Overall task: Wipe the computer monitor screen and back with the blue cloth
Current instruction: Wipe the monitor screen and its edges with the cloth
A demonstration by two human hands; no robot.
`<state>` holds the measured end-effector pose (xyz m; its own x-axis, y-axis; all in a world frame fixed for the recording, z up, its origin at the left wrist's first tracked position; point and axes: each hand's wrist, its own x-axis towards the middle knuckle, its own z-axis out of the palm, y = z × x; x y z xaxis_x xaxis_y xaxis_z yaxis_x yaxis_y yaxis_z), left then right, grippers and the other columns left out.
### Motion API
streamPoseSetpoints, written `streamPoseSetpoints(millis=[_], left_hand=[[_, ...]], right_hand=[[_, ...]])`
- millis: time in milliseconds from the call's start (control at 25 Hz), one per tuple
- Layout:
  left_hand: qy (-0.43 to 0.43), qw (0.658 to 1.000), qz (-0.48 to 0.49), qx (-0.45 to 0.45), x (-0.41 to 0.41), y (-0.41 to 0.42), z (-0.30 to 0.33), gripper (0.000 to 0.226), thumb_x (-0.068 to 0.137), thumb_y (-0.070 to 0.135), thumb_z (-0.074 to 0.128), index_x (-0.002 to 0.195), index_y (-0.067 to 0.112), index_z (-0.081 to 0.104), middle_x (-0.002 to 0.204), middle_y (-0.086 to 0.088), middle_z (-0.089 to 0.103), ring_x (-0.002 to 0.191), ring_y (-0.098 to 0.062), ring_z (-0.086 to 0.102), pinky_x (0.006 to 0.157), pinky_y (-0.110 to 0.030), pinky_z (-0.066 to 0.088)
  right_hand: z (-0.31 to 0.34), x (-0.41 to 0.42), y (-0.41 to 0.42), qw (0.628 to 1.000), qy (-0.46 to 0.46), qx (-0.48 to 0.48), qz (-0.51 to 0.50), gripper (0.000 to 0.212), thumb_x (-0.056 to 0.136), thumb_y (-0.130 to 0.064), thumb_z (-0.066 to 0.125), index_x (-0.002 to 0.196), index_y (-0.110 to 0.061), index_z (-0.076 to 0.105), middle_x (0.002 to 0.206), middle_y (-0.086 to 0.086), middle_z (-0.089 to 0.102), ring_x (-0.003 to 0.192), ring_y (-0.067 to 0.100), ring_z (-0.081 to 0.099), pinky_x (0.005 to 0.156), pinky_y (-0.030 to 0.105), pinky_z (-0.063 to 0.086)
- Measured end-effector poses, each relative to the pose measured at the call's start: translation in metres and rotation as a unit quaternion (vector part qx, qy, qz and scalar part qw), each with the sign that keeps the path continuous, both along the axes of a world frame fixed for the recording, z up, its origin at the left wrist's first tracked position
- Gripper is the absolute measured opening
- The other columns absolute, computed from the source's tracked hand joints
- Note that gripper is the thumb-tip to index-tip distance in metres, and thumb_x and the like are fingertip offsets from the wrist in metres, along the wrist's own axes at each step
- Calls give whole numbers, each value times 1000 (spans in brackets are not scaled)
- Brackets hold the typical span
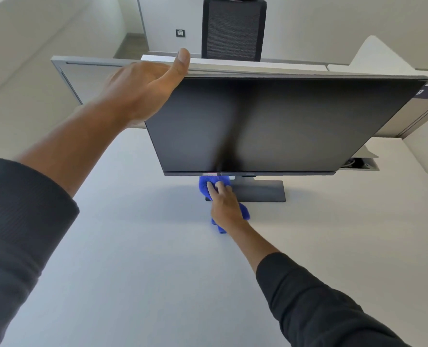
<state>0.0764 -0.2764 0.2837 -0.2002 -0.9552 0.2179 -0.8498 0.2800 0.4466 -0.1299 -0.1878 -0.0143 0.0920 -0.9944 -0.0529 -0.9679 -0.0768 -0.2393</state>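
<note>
Nearest, the left hand (142,88) steadies the monitor (283,123) by its top left corner, thumb over the edge, fingers apparently hooked behind, while the right hand (224,204) presses the blue cloth (204,185) beside the stand base (260,191) under the bottom edge, so the next move seems to be lifting it onto the screen.

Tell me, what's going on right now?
Left hand grips monitor top corner. Right hand holds blue cloth at stand base. Nothing in the way.

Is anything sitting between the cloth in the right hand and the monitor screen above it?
Nothing visible does. The right hand holds the blue cloth just under the monitor bottom edge, beside the stand base; the screen above it is bare.
</note>
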Motion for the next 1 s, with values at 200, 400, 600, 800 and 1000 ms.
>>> streamPoseSetpoints(millis=[200, 400, 600, 800, 1000], left_hand=[[2, 1000, -10, -4, 1, 5, -1, 77, 81, 103, 2, 94, 43, 49, 99, -6, 62, 96, -29, 54, 75, -32, 39], [1, 1000, -5, -6, -2, 5, -2, 75, 82, 102, 3, 94, 44, 48, 96, 7, 53, 92, -23, 47, 74, -34, 39], [-5, 1000, -5, 4, 1, 4, -2, 76, 81, 103, 3, 95, 43, 47, 99, 9, 50, 93, -23, 44, 83, -45, 38], [-6, 1000, -5, 8, 0, 6, -1, 77, 83, 101, 2, 95, 41, 48, 98, 6, 52, 95, -25, 48, 83, -46, 41], [-10, 1000, -2, 11, -1, 6, 0, 77, 86, 99, 3, 96, 40, 52, 103, -11, 64, 102, -32, 56, 83, -45, 40]], right_hand=[[9, -65, 8, 958, -17, 2, -286, 71, 103, -13, 62, 167, -18, 32, 158, 13, 36, 137, 34, 46, 111, 44, 49], [16, -31, -4, 970, -33, 11, -242, 67, 100, -9, 66, 160, -9, 36, 156, 16, 37, 135, 34, 50, 110, 42, 53], [18, -16, -5, 996, 40, 38, 68, 76, 97, -3, 62, 166, -18, 34, 147, 8, 42, 125, 33, 51, 104, 42, 48], [15, -65, -3, 985, 22, 8, -173, 60, 101, -8, 63, 157, -14, 43, 153, 12, 43, 134, 34, 51, 108, 42, 51], [18, -56, -7, 966, -62, 11, -250, 57, 104, -7, 58, 158, -9, 42, 160, 15, 38, 141, 34, 47, 112, 41, 53]])
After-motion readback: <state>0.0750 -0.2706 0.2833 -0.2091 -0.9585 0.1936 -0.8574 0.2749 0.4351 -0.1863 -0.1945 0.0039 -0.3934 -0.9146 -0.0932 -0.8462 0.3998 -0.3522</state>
